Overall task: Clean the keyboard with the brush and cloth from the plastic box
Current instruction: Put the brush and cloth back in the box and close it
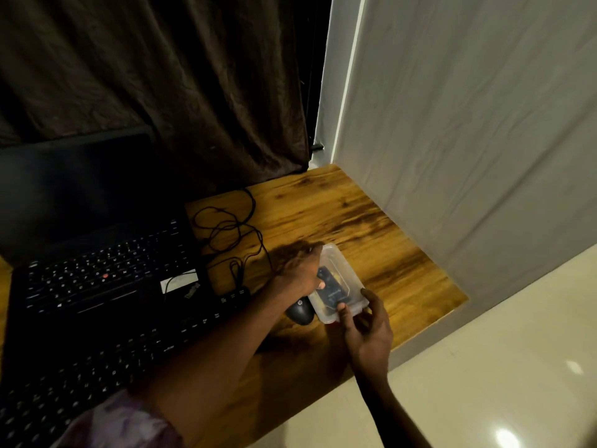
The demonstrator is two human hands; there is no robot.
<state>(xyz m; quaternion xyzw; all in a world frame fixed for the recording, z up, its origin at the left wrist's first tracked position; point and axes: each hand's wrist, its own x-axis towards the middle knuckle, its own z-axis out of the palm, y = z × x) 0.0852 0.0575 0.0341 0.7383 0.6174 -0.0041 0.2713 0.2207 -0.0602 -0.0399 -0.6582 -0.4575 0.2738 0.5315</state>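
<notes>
A clear plastic box (350, 279) lies on the wooden desk (371, 221), with a dark blue item (332, 287) visible through it. My left hand (298, 270) grips the box's left side, thumb on top. My right hand (368, 331) pinches the box's near corner. A black external keyboard (106, 347) lies in front of the open laptop (97, 253). No brush can be made out inside the box.
A black mouse (300, 312) sits just left of the box, under my left wrist. Tangled black cables (232, 227) and a USB hub (234, 297) lie beside the laptop. The desk's right edge meets a white wall (468, 140); a dark curtain hangs behind.
</notes>
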